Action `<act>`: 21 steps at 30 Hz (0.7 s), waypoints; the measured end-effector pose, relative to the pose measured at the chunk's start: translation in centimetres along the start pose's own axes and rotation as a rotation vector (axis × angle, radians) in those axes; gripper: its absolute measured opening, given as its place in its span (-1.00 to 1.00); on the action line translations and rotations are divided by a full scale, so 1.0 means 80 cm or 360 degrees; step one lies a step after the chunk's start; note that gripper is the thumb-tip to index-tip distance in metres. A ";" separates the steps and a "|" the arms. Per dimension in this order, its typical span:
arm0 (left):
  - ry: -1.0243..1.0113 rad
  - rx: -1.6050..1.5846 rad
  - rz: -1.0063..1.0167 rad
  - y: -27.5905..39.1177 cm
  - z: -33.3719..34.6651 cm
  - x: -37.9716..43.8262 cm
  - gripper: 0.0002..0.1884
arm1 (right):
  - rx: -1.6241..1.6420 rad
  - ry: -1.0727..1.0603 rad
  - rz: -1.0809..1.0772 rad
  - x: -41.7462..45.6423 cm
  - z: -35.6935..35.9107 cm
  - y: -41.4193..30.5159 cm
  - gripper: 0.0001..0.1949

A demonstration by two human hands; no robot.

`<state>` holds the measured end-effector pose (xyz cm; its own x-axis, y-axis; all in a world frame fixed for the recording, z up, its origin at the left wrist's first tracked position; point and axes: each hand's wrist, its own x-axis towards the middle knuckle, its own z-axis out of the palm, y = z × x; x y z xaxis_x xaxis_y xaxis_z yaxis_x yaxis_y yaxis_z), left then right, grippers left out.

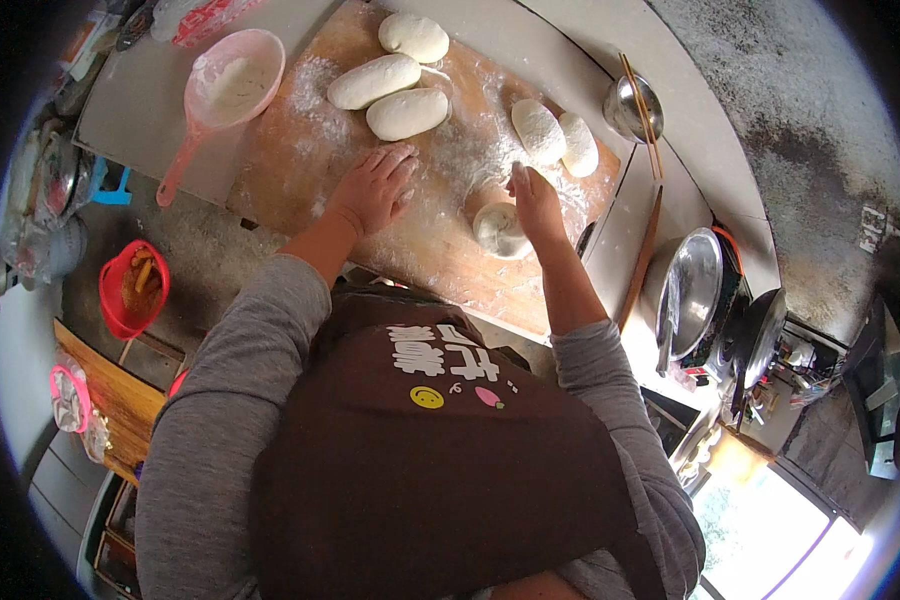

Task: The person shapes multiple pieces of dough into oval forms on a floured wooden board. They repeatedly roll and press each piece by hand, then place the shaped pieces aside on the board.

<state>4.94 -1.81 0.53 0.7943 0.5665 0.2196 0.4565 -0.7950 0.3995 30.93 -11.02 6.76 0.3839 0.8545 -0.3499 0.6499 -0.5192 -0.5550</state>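
Note:
My left hand (375, 186), dusted with flour, lies palm down on the wooden board (420, 240) with its fingers a little apart. Just beyond it are three smooth dough pieces: a loaf-shaped one (407, 115), a longer one (375, 81) and a rounder one (414, 37). On the right, my right hand (538, 204) has its fingers curled over the floured wood; whether they pinch anything is hidden. Beside its wrist sits a round dough piece (499, 231) with a swirled top. Two oval dough pieces, a larger (538, 133) and a narrower (579, 145), lie past my right fingertips.
Left of the board, a pink ladle (236, 79) holds flour. At right stand a metal bowl (630, 112) with chopsticks (643, 112) across it, a tapered wooden rolling pin (641, 259) and a large metal basin (690, 292). A red basket (135, 289) is lower left.

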 end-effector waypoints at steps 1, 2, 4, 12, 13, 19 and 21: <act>0.0010 0.0019 0.0011 0.001 0.000 0.000 -0.38 | -0.0183 0.0133 -0.0083 -0.018 0.012 0.007 -0.57; 0.0019 0.0046 0.0020 0.000 -0.002 -0.001 -0.40 | -0.0361 0.0264 -0.0171 -0.034 0.023 0.008 -0.57; 0.0071 0.0023 0.0039 -0.004 0.001 -0.004 -0.46 | -0.0780 0.0254 -0.0432 -0.064 0.040 0.011 -0.54; 0.0015 0.0101 0.0436 -0.008 0.024 0.014 -0.42 | -0.0420 0.0209 -0.0327 -0.125 0.053 0.037 -0.52; -0.0074 0.0110 0.0537 0.002 0.026 0.023 -0.38 | -0.0244 0.0273 -0.0214 -0.124 0.048 0.040 -0.53; -0.0024 0.0171 -0.0161 0.081 0.063 0.113 -0.14 | 0.1032 0.0842 0.0706 -0.140 0.040 0.131 -0.56; -0.0115 0.0305 -0.0114 0.086 0.078 0.132 -0.10 | 0.1558 0.0920 0.0777 -0.147 0.033 0.135 -0.49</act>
<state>18.94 -2.66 0.05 0.7805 0.6115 0.1298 0.5752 -0.7839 0.2338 31.72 -26.75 2.92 0.8432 0.3199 -0.4321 -0.3112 -0.3649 -0.8775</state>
